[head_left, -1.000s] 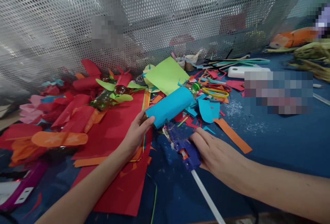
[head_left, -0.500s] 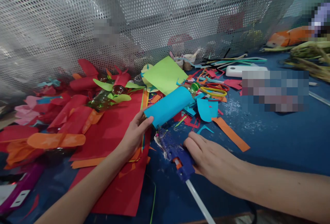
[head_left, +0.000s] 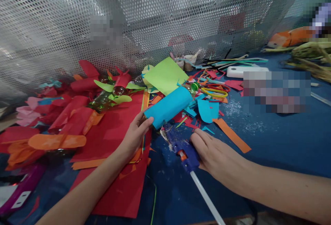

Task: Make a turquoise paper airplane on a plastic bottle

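Note:
My left hand point(head_left: 138, 130) grips the near end of a plastic bottle point(head_left: 169, 107) wrapped in bright blue paper. Its green cap points away to the upper right. My right hand point(head_left: 208, 149) is closed round the handle of a dark blue glue gun point(head_left: 184, 152), with a clear glue stick point(head_left: 207, 197) jutting from its back end. The nozzle, crusted with glue strings, is close to the lower edge of the blue wrap; whether they touch I cannot tell. Beneath my left forearm lie red paper sheets point(head_left: 116, 197).
Red and orange paper-covered bottles point(head_left: 68, 114) crowd the left side. Behind the blue bottle lie a light green sheet point(head_left: 165, 75), paper scraps point(head_left: 207, 109) and yellow-handled scissors point(head_left: 213, 92). A perforated metal panel point(head_left: 155, 18) closes the back. An orange strip point(head_left: 232, 135) lies on the right.
My right hand has shifted slightly right and up with the glue gun, bringing its nozzle nearer the blue wrap's lower edge. My left hand and the bottle have stayed almost still.

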A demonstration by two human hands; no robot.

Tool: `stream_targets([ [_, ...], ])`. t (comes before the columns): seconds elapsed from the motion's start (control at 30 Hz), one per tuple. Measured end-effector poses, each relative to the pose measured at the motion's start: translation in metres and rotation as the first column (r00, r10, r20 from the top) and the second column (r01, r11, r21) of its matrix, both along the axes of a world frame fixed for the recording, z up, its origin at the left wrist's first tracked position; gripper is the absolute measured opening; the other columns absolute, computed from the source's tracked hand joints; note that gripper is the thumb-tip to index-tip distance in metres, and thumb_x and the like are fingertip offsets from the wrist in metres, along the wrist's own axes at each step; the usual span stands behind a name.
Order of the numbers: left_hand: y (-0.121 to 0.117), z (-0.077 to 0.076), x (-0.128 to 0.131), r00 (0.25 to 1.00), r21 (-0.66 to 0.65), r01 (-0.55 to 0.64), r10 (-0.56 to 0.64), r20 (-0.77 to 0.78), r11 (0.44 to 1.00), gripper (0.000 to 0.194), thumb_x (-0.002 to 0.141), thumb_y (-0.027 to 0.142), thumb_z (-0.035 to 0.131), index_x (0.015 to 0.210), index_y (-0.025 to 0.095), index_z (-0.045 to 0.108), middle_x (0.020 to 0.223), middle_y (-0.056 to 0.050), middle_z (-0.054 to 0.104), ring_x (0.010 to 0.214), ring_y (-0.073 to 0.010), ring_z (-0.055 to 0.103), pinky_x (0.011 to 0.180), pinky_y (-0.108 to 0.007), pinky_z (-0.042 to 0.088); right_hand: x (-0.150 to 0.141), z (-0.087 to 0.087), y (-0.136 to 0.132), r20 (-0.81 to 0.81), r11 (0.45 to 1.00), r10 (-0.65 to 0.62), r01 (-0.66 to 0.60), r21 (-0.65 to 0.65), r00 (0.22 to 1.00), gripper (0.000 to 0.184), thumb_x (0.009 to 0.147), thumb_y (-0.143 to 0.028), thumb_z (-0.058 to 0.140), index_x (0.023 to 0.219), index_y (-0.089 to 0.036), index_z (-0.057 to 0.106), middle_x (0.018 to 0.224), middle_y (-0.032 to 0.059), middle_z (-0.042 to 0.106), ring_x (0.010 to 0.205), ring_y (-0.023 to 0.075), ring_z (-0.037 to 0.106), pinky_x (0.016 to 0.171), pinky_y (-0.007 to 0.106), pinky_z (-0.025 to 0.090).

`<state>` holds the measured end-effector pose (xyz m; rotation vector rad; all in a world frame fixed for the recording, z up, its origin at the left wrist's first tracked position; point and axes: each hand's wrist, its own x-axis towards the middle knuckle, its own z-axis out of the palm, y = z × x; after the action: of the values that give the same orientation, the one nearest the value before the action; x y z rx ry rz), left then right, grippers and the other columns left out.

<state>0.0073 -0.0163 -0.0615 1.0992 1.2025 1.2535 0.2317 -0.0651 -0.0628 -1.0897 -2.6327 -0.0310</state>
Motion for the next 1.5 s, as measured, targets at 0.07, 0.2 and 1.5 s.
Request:
stream_targets([
  [0.07, 0.000, 0.000, 0.000, 1.000, -0.003, -0.009, 0.009, 0.000, 1.000, 0.055, 0.064, 0.043, 0.078, 0.113, 0.020, 0.065, 0.114, -0.009, 0.068, 0.112, -0.0308, 0.059, 0.097, -0.040, 0.046, 0.001, 0.001, 0.000, 0.021, 1.000, -0.009, 0.009, 0.012, 1.000, 0.014, 0.080, -0.016, 0.059, 0.082, -0.019, 0.045, 0.079, 0.0059, 0.053, 0.076, 0.0250, 0.059, 0.064, 0.036, 0.053],
  [0.2, 0.001, -0.001, 0.000, 1.000, -0.011, -0.011, 0.010, -0.006, 1.000, 0.055, 0.065, 0.044, 0.078, 0.113, 0.020, 0.064, 0.116, -0.009, 0.067, 0.111, -0.0302, 0.060, 0.095, -0.038, 0.047, 0.001, 0.001, 0.002, -0.008, 0.998, -0.032, 0.033, 0.048, 0.999, 0.014, 0.081, -0.017, 0.059, 0.081, -0.020, 0.046, 0.078, 0.0058, 0.054, 0.076, 0.0251, 0.058, 0.064, 0.036, 0.053],
  [1.5, 0.003, -0.005, -0.007, 0.997, -0.032, -0.037, 0.035, -0.074, 0.999, 0.063, 0.063, 0.048, 0.078, 0.118, 0.022, 0.062, 0.116, -0.010, 0.068, 0.113, -0.0355, 0.058, 0.097, -0.045, 0.047, 0.051, 0.024, 0.130, 0.192, 0.966, -0.237, 0.253, -0.061, 0.952, 0.025, 0.097, -0.027, 0.045, 0.102, -0.012, 0.064, 0.103, 0.0054, 0.065, 0.099, 0.0210, 0.062, 0.085, 0.040, 0.049],
])
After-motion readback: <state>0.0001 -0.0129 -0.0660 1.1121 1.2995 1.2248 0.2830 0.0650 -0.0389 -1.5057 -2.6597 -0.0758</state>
